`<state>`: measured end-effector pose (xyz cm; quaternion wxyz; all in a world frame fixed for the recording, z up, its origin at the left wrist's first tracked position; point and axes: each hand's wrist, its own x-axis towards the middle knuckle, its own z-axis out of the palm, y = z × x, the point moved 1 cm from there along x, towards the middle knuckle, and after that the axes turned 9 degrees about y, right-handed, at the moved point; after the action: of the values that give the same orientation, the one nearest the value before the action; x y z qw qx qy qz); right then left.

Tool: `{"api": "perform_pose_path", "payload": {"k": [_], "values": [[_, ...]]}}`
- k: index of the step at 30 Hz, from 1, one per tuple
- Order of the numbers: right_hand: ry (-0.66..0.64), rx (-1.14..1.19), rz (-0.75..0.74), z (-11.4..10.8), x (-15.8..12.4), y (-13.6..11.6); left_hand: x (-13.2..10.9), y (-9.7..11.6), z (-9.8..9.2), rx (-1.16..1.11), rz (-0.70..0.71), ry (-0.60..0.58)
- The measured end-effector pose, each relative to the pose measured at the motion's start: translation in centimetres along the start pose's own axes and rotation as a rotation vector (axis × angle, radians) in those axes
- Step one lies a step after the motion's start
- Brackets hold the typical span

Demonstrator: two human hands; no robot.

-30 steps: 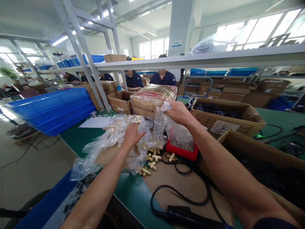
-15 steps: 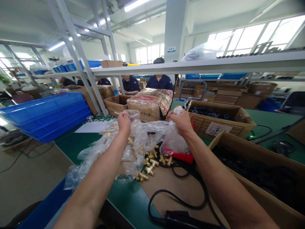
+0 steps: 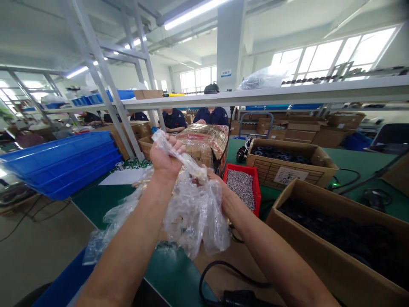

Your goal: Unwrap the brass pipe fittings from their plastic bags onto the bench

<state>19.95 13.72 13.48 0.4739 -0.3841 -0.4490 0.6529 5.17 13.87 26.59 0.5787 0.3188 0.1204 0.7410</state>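
A crumpled clear plastic bag hangs in folds between my two hands over the bench. My left hand is closed on its gathered, twisted upper end, which sticks up past the fingers. Lower and to the right, my right hand grips the same bag, its fingers partly hidden by the plastic. The bag covers most of what lies beneath it. Just right of my right hand stands a red bin filled with small shiny metal pieces.
Stacked blue trays stand at the left. Cartons with dark parts line the right side. A wrapped carton sits behind my hands. A black cabled tool lies in front. Co-workers sit beyond the shelf.
My hands have come closer together, gathering the plastic into a twisted bunch. The bag has moved off the red bin, and the brass fittings seen before are now hidden.
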Motion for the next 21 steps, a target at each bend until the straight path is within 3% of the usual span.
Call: {"api": "perform_pose_path", "payload": {"k": [3, 9, 15, 21], "values": [[0.146, -0.048, -0.032, -1.2, -0.3, -1.3, -1.8, -0.4, -3.0, 0.159, 0.022, -0.023], [0.316, -0.262, -0.187, -3.7, 0.3, -3.7, -5.8, -3.4, -11.3, 0.467, -0.002, -0.113], [0.481, -0.838, -0.358, -4.0, 1.3, -4.8, -7.0, -4.5, -16.5, 1.13, -0.155, -0.435], [0.394, -1.188, -0.525, -2.3, 1.4, -7.8, -4.2, -5.9, -19.2, 1.5, 0.025, -0.246]]}}
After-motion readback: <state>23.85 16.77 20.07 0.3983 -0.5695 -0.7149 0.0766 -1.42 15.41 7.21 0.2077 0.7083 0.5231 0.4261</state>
